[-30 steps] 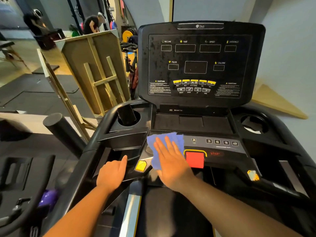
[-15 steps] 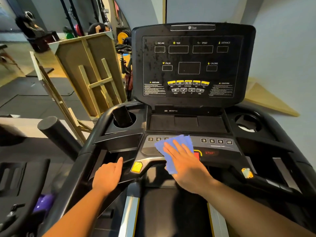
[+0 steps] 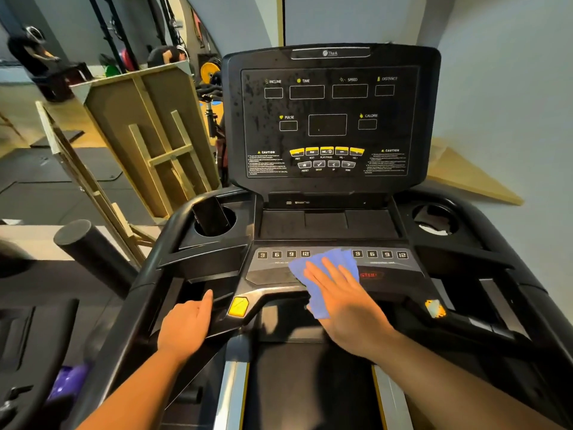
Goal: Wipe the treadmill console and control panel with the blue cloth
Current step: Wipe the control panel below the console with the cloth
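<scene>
Far left, a black padded roller [image 3: 90, 252] juts up beside the treadmill, and behind it a wooden frame [image 3: 148, 135] leans against the gym clutter. Moving in, the left hand [image 3: 186, 327] rests on the black left side rail [image 3: 130, 305] of the treadmill, fingers relaxed and laid along the plastic, thumb pointing up toward the console, holding nothing. Just right of that thumb sits a yellow tab [image 3: 238, 306] on the grey handlebar. Above it, a dark object stands tilted in the left cup holder [image 3: 214, 220].

Centre stage: the control panel [image 3: 279, 271], with its row of 3-6-9-12 buttons on each side. The blue cloth [image 3: 316, 268] lies flat right in the middle of it, between the two button rows. The right hand [image 3: 344, 302] presses down on top of it, fingers [image 3: 325, 268] straight and spread, nothing curled. The cloth's top edge peeks out beyond the fingertips, its left edge fans out past the index finger, and a lower corner hangs over the panel's front lip beside the thumb. The red STOP lettering [image 3: 369, 275] shows just right of the little finger.

Up above, the console [image 3: 328, 119] stands tall, screen dark and speckled with spots. Far right, the right cup holder [image 3: 434, 220], then a worn yellow tab [image 3: 435, 308] on the handlebar.
</scene>
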The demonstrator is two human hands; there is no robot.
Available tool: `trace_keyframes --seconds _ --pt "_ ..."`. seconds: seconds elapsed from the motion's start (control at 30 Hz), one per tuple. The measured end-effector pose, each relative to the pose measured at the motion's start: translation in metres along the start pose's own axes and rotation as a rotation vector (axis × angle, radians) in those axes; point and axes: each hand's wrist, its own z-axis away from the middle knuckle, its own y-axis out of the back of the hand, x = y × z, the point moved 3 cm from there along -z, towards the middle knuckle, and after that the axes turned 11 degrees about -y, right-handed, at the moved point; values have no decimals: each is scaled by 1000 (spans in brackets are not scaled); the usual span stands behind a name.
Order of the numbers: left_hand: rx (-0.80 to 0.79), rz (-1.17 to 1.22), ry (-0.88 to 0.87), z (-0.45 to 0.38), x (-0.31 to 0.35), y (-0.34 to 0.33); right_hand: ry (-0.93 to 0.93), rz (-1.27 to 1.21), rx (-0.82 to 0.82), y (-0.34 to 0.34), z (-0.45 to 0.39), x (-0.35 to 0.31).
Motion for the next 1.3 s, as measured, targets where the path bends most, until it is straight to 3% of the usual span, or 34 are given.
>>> trace_keyframes --seconds 0.17,0.27,0.4,0.47,0.53,0.63,0.7,0.77,0.83,0.97,1.07,1.2,1.3 --pt "-2 -40 -21 -2 -1 -1 -331 -126 165 30 3 33" --pt "6 -35 -4 -1 -2 -3 -514 -225 146 26 -18 11" --pt "4 -42 0 -2 -4 -3 -114 -71 77 12 -1 6" --pt "6 -24 6 -1 -3 -3 -73 -46 62 15 14 34" --pt "4 -10 9 0 -2 -4 -211 -80 115 24 27 56" --pt "37 32 13 1 1 -1 -585 -83 255 37 18 73" --pt "52 50 16 1 2 0 -689 -52 283 43 2 59" --pt "56 56 18 2 3 -1 -750 -157 201 42 -16 35" --pt "54 48 24 2 2 -1 -660 -142 81 38 -31 3" --pt "20 -43 -11 0 1 -3 -295 -42 63 28 -55 -57" --pt "32 0 26 0 0 -3 -20 -25 -99 12 -61 -93" --pt "30 4 46 0 1 -1 271 -53 -160 12 -55 -76" --pt "24 23 32 1 0 -3 247 -78 -98 18 -38 -30"
